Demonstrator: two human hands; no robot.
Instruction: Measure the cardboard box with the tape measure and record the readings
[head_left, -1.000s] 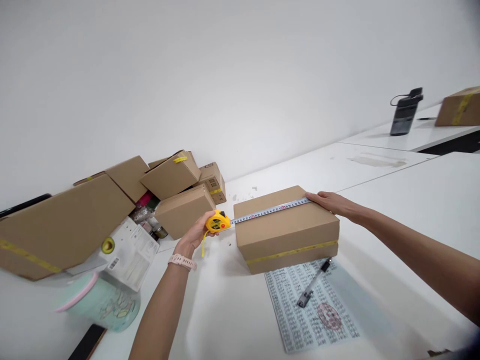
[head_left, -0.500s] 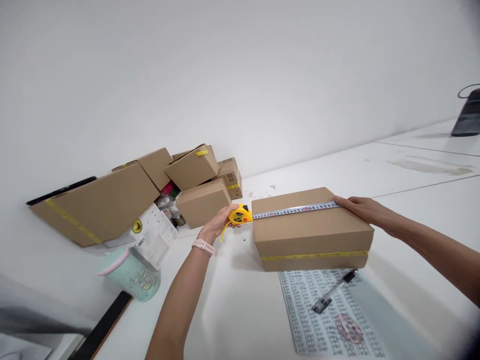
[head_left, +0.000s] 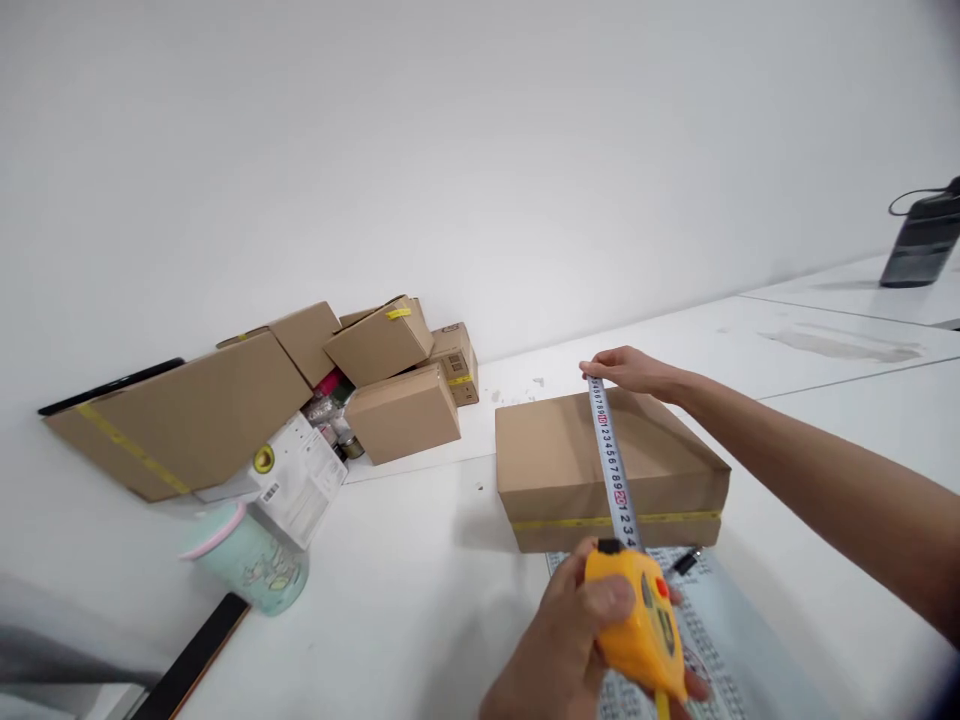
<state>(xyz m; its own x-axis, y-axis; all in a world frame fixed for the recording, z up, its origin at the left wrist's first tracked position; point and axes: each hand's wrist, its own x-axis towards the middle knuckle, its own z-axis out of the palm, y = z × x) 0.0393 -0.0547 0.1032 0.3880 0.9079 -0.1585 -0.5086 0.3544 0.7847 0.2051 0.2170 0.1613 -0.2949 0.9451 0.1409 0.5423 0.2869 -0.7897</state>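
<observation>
A closed cardboard box (head_left: 555,445) with a yellow tape stripe sits on the white table. My left hand (head_left: 570,620) grips the yellow case of a tape measure (head_left: 637,615) in front of the box, above the paper. From the case the silver blade (head_left: 609,450) runs away from me across the box's top. At the far edge of the box, my right hand (head_left: 622,368) pinches the blade's end. Under the left hand lies a printed sheet (head_left: 720,620), partly covered. A pen (head_left: 686,560) rests on it, with only its dark end showing.
Several cardboard boxes (head_left: 405,415) are piled against the wall on the left. Near them stand a white carton (head_left: 307,480) and a mint cup (head_left: 262,565) with a pink rim. A dark bottle (head_left: 922,240) stands at the far right.
The blade has turned from lying along the box's length to crossing it front to back. My left hand came toward me and right with the case; my right hand moved to the far edge.
</observation>
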